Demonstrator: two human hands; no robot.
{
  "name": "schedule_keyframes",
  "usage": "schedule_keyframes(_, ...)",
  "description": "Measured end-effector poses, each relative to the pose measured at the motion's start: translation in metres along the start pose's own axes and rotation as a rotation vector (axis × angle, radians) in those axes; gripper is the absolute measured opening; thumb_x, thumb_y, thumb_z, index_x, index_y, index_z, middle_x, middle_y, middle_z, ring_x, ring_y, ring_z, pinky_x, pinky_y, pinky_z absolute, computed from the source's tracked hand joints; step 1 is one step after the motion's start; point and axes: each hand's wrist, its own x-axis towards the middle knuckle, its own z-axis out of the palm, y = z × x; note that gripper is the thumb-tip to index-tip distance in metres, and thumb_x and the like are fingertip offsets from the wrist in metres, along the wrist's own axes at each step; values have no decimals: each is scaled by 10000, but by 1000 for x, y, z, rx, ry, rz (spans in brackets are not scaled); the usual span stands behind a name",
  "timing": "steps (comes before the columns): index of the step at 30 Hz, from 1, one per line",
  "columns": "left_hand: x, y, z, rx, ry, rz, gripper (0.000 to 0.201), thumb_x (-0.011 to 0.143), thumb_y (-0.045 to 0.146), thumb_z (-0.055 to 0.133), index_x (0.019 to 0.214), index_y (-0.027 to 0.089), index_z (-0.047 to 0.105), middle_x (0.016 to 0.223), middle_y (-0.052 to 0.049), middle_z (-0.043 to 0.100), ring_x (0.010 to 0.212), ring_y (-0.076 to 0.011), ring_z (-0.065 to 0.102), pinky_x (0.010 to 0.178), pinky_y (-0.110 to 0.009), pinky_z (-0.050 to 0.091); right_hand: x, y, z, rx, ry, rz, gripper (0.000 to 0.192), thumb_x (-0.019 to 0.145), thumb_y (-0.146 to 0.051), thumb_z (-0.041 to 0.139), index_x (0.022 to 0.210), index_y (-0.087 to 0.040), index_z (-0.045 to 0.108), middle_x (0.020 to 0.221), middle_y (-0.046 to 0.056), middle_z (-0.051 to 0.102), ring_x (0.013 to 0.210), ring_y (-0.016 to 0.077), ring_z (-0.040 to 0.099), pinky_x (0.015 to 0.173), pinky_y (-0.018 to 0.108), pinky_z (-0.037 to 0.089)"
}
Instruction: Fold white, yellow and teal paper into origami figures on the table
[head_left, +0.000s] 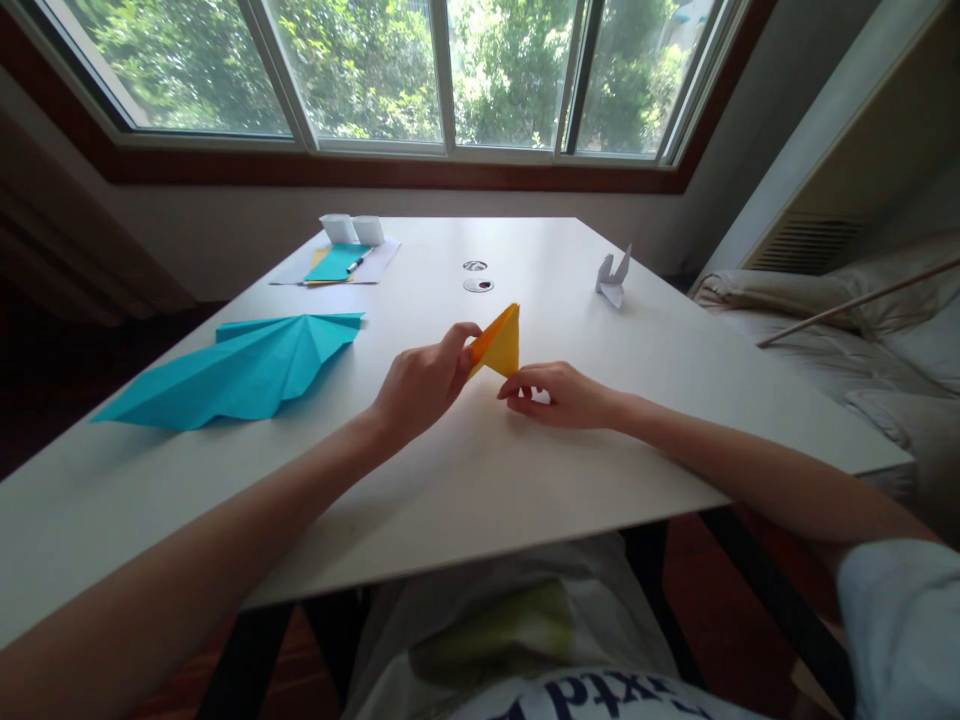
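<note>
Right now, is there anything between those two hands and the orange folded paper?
Nothing visible. The left hand pinches the orange folded paper at its left edge, and the right hand touches its lower corner. The blue folded paper lies apart, off to the left.

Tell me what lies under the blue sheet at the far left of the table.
Under the blue sheet a yellow sheet peeks out at its left edge, and white paper lies beneath both. A pen rests on top. Anything else under it is covered.
</note>
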Motion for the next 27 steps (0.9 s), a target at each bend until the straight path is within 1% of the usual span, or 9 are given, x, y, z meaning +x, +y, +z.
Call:
schedule_keyframes(2, 0, 3, 0, -134, 49, -76, 262, 912, 288, 348, 1112, 172, 472, 682, 2, 659, 498, -123, 598, 489, -200, 407, 0, -5, 2, 67, 63, 63, 176, 831, -216, 505, 962, -169, 613, 785, 18, 657, 654, 96, 575, 612, 214, 455)
schedule_keyframes(4, 0, 6, 1, -282, 46, -137, 280, 899, 294, 370, 1140, 179, 453, 708, 5, 671, 515, -120, 608, 511, -206, 439, 2, -9, 3, 114, 122, 121, 173, 830, -223, 511, 966, -167, 603, 770, 9, 647, 647, 93, 570, 599, 210, 451)
schedule_keyframes(7, 0, 11, 4, -496, -22, -198, 346, 874, 299, 413, 1197, 178, 412, 745, -3, 692, 562, -133, 636, 550, -229, 484, 4, -10, 3, 179, 195, 177, 129, 842, -250, 501, 885, -158, 581, 778, 13, 627, 668, 98, 562, 608, 220, 456)
schedule_keyframes(10, -1, 16, 6, -662, -102, -204, 393, 853, 294, 453, 1225, 188, 383, 826, -23, 712, 633, -146, 663, 607, -258, 523, 6, -7, 3, 189, 238, 207, 159, 861, -291, 480, 805, -162, 555, 754, 12, 600, 682, 109, 557, 632, 245, 470)
schedule_keyframes(13, -2, 19, 8, -729, -136, -196, 388, 845, 301, 486, 1209, 204, 390, 877, -31, 717, 697, -156, 676, 658, -282, 541, 6, -5, 4, 180, 276, 203, 203, 850, -356, 507, 775, -170, 539, 768, 19, 584, 701, 119, 569, 647, 265, 495)
schedule_keyframes(16, -2, 20, 10, -785, -123, -233, 433, 825, 323, 540, 1207, 211, 372, 862, -30, 717, 717, -172, 683, 662, -291, 546, 5, -6, 6, 206, 319, 220, 249, 806, -418, 567, 763, -177, 518, 783, 21, 564, 700, 123, 586, 643, 277, 529)
schedule_keyframes(19, -1, 20, 11, -895, -102, -272, 510, 791, 345, 602, 1212, 211, 346, 870, -39, 713, 741, -187, 688, 668, -297, 549, 5, -9, 7, 237, 355, 218, 296, 746, -444, 637, 780, -182, 503, 818, 24, 564, 699, 125, 604, 640, 290, 554)
schedule_keyframes(21, -1, 21, 11, -953, -104, -288, 520, 774, 352, 631, 1194, 207, 361, 888, -50, 710, 757, -192, 689, 672, -296, 552, 5, -9, 7, 258, 373, 210, 329, 713, -448, 670, 804, -184, 496, 851, 28, 579, 717, 133, 620, 650, 302, 565)
schedule_keyframes(27, 1, 19, 9, -982, -108, -322, 443, 765, 360, 643, 1120, 199, 433, 895, -51, 697, 724, -189, 690, 615, -280, 565, 5, -7, 5, 357, 346, 209, 320, 747, -441, 637, 877, -199, 471, 880, 13, 602, 753, 142, 651, 700, 323, 571)
